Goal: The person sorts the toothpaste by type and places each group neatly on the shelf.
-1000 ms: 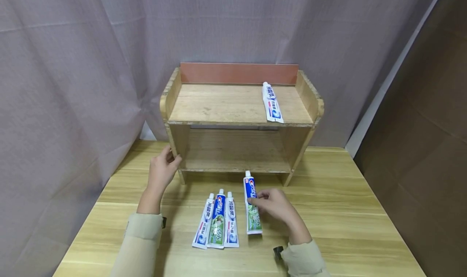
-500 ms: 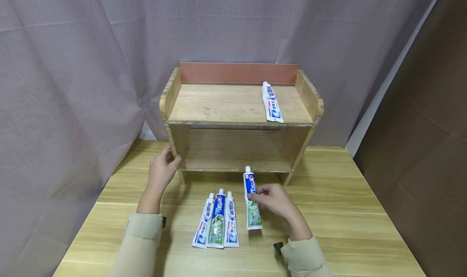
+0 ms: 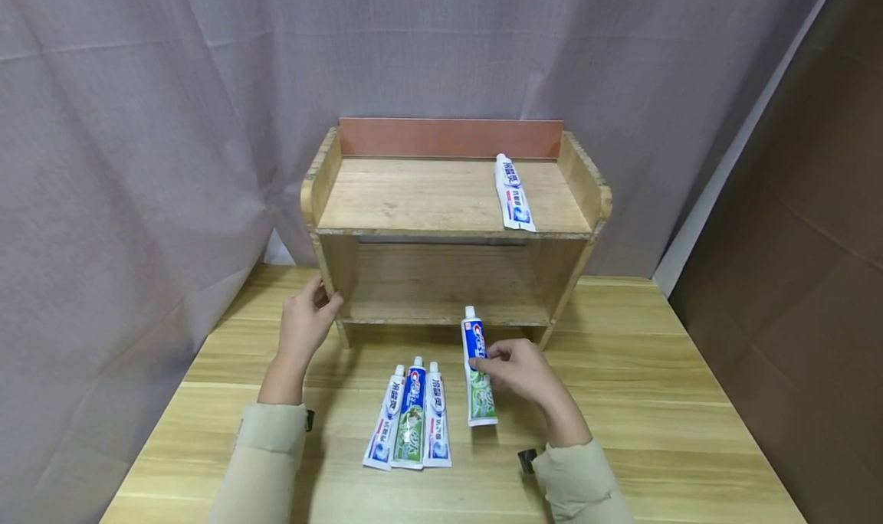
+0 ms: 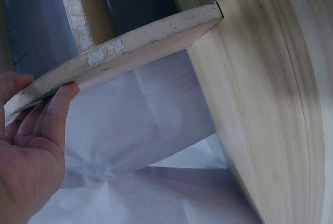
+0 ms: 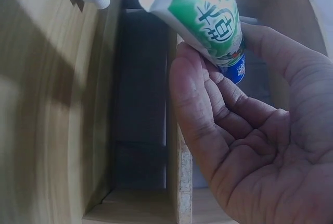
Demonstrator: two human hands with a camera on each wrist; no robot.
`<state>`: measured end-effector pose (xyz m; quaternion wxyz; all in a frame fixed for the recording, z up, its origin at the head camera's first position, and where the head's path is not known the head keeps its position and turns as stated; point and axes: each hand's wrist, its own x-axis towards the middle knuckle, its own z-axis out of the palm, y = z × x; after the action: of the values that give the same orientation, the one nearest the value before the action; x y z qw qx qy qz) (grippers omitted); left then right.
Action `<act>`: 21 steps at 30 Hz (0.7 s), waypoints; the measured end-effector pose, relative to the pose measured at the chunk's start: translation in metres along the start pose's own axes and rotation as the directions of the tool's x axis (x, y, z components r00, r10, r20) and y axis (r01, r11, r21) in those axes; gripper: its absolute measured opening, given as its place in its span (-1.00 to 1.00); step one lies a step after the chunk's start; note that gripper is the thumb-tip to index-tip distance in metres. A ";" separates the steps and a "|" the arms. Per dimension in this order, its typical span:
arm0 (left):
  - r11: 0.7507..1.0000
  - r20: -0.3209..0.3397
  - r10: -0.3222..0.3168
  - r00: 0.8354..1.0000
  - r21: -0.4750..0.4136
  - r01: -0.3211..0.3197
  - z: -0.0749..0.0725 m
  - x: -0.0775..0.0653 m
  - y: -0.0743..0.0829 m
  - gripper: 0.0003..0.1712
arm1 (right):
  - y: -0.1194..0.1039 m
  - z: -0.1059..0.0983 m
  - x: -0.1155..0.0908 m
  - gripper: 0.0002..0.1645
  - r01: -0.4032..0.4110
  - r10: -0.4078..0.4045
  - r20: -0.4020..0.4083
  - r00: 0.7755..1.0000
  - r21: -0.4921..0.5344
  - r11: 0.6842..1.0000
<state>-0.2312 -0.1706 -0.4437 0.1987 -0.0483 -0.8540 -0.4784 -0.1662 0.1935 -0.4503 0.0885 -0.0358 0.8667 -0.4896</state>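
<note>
My right hand (image 3: 520,369) pinches a blue and green toothpaste tube (image 3: 479,378) by its right edge, cap pointing toward the shelf; in the right wrist view the tube (image 5: 208,15) sits between thumb and fingers. My left hand (image 3: 306,321) grips the left side panel of a small wooden shelf (image 3: 421,202), thumb on one face and fingers on the other, as the left wrist view shows the hand (image 4: 39,140) around the panel's edge (image 4: 151,34). A white toothpaste tube (image 3: 513,194) lies on the top board, right of centre.
On the table (image 3: 621,401), two white tubes, a left one (image 3: 386,424) and a right one (image 3: 436,420), flank a blue and green tube (image 3: 411,417), all caps away from me. A grey curtain (image 3: 441,49) hangs behind, and a brown panel (image 3: 793,240) stands at the right.
My right hand has moved the toothpaste tube slightly away from me, toward the shelf's lower front edge. My left hand has stayed on the side panel.
</note>
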 end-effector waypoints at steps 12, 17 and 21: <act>1.000 -0.010 0.012 1.000 -0.001 -0.012 0.000 0.000 0.000 -0.58 | -0.006 -0.004 0.004 -0.67 0.002 -0.002 -0.006 1.000 -0.001 1.000; 1.000 -0.007 0.010 1.000 -0.002 -0.010 0.000 0.000 0.000 -0.58 | -0.009 -0.006 0.006 -0.69 0.018 -0.019 -0.011 1.000 -0.028 0.999; 1.000 -0.001 0.000 1.000 0.000 0.000 0.000 0.000 0.001 -0.57 | -0.012 -0.008 0.006 -0.69 0.035 -0.036 -0.016 0.999 -0.051 0.998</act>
<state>-0.2307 -0.1702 -0.4427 0.1989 -0.0481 -0.8539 -0.4785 -0.1740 0.1930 -0.4371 0.0716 -0.0492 0.8788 -0.4693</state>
